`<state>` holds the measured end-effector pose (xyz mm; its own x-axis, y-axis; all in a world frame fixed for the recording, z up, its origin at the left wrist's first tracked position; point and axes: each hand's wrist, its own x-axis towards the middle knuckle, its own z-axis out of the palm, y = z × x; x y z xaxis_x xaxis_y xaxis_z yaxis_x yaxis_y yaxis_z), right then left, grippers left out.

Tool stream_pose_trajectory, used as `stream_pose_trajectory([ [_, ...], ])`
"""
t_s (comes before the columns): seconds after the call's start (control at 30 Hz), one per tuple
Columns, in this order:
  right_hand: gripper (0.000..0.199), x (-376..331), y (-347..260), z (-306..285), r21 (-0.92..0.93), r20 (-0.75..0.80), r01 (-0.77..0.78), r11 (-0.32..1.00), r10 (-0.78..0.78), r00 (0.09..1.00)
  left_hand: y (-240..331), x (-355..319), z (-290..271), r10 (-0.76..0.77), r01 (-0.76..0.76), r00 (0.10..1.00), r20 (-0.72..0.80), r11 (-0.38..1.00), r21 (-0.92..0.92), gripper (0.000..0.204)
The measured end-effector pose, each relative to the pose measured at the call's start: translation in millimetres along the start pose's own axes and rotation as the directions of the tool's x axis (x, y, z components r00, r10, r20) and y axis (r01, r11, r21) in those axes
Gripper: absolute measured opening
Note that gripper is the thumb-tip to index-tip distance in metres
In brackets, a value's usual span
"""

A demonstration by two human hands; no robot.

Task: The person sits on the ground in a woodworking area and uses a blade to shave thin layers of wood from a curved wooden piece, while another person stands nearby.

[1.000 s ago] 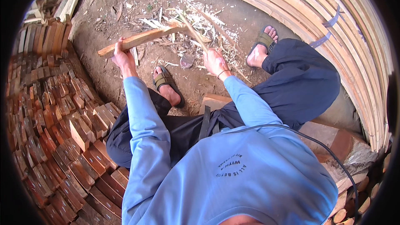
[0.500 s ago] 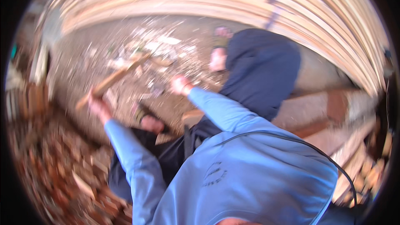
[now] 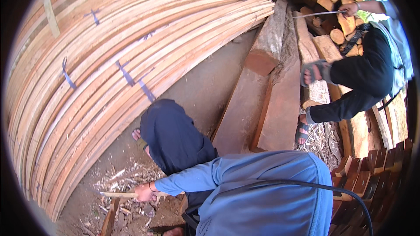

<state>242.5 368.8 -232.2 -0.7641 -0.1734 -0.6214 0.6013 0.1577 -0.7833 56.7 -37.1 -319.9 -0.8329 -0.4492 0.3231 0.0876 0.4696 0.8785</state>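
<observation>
My right hand (image 3: 146, 191), a dark band at its wrist, is closed around a long, thin, pale stick-like thing (image 3: 118, 195). Whether that thing is a tool or a strip of wood I cannot tell. Its far end crosses the top of a brown wooden piece (image 3: 110, 218) that slants down to the lower edge. Whether the two touch is unclear. My left hand is outside the picture. Wood shavings (image 3: 131, 177) lie on the dirt floor around my right hand, between my sandalled feet.
A tall stack of tied sawn planks (image 3: 131, 61) curves along the left. Thick beams (image 3: 245, 100) lie ahead on the right. Beyond them a person (image 3: 367, 70) in sandals holds a long thin blade (image 3: 319, 14). Cut logs (image 3: 326, 2) are piled behind; short wood blocks (image 3: 363, 179) fill the lower right.
The view has swung right, bringing the other person and the logs into sight. My left hand, earlier on a wooden strip, has left the picture. My right hand now sits lower left.
</observation>
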Motion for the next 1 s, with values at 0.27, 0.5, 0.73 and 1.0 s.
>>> stream_pose_trajectory([
  [0.27,0.021,-8,1,-29,-0.266,-0.129,-0.059,0.962,0.025,0.991,96,-2,54,0.166,-0.170,0.985,-0.052,0.983,-0.066,0.068],
  [0.5,0.018,-36,25,2,-0.113,-0.185,-0.108,0.988,0.086,0.979,159,-16,50,0.061,-0.061,0.997,0.050,0.998,0.000,0.080],
  [0.73,0.031,2,79,-23,-0.229,-0.006,0.059,0.972,-0.063,0.998,140,-17,46,0.043,-0.051,0.997,-0.065,0.991,-0.121,0.079],
  [1.0,0.052,3,105,-24,-0.501,-0.259,0.010,0.866,-0.160,0.952,114,-20,96,-0.076,0.043,0.996,-0.052,0.879,-0.475,0.049],
])
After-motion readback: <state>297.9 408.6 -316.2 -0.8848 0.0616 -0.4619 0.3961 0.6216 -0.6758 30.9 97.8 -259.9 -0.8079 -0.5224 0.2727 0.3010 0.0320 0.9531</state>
